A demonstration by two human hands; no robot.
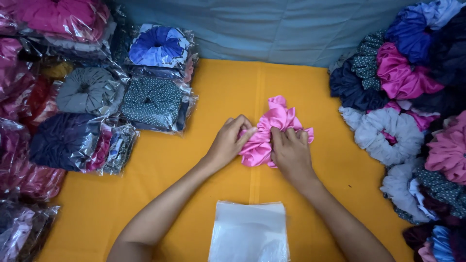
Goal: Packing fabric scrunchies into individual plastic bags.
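A glossy pink scrunchie [273,127] lies bunched on the orange cloth [194,165] in the middle of the view. My left hand [229,141] pinches its left side with thumb and fingers. My right hand [290,153] presses and grips its lower right part, fingers curled into the fabric. A stack of clear plastic bags [249,233] lies flat near the front edge, between my forearms.
Bagged scrunchies are piled on the left: blue [158,46], grey [87,90], dotted dark green [153,102], navy [65,140], and magenta ones. Loose scrunchies heap on the right: grey [388,133], magenta [400,75], blue [412,29]. A light blue sheet [272,29] lies behind.
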